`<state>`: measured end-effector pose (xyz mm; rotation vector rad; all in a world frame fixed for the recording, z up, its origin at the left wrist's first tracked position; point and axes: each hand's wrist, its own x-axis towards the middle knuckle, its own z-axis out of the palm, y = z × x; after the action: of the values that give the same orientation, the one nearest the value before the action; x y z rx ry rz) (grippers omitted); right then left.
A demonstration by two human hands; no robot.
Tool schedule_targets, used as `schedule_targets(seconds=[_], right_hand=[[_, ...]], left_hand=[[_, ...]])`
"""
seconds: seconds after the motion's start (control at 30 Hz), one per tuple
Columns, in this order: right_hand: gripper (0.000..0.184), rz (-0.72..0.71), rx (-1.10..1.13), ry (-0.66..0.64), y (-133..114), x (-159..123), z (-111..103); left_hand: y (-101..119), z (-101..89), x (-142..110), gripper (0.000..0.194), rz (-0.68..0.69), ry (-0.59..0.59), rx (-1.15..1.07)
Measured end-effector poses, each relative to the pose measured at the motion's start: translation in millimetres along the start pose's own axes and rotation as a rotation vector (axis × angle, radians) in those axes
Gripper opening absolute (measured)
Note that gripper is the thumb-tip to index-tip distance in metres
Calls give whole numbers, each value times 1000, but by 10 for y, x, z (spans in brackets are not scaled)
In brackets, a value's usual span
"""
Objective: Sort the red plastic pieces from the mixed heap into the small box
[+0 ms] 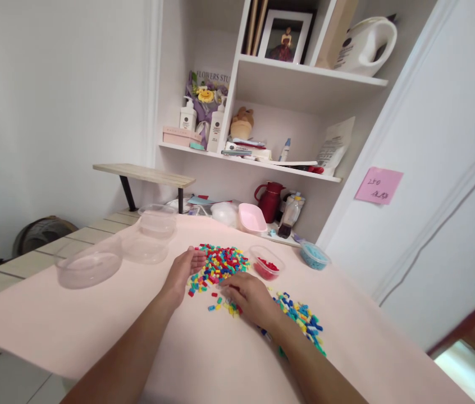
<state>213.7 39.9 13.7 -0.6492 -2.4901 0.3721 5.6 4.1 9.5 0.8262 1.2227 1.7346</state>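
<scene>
Small colourful plastic building bricks (224, 261) are heaped in the middle of the pink table cover. At the heap's left edge is my left hand (182, 274), its fingers stretched out and touching or nearly touching the bricks, with nothing held. Over the near side of the heap reaches my right hand (252, 297), fingers bent loosely and apart, above a few loose bricks (231, 307). What lies under its palm is hidden. A second pile of mostly blue, yellow and green bricks (302, 317) spreads beside my right wrist, partly covered by the forearm.
Behind the heap stands a clear tub with red bricks (266, 268); a tub with light blue bricks (314, 256) is farther right. Several clear containers (90, 266) stand left. A pink tray (252, 217), red jug (270, 202) and bottle (290, 216) line the back, below shelves (288, 165).
</scene>
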Motion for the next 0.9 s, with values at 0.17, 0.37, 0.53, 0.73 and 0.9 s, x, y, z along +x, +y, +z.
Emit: schedule_targets(seconds=[0.17,0.37,0.53,0.73,0.9], right_hand=[[29,-89,-210,-57,-31,75,174],[24,-107,-266,-84,-54,126,169],[18,-80,-204,-74,-74,113,132],[10,-35,-107,-3,23,103,11],[9,81,13,294,334,82,-299]], left_hand=[[7,9,-3,50,-1,2,23],[-11,14,5,49,0,8,37],[-17,12,1,48,1,14,31],[7,11,-17,44,3,6,16],[10,16,3,38,-3,10,-1]])
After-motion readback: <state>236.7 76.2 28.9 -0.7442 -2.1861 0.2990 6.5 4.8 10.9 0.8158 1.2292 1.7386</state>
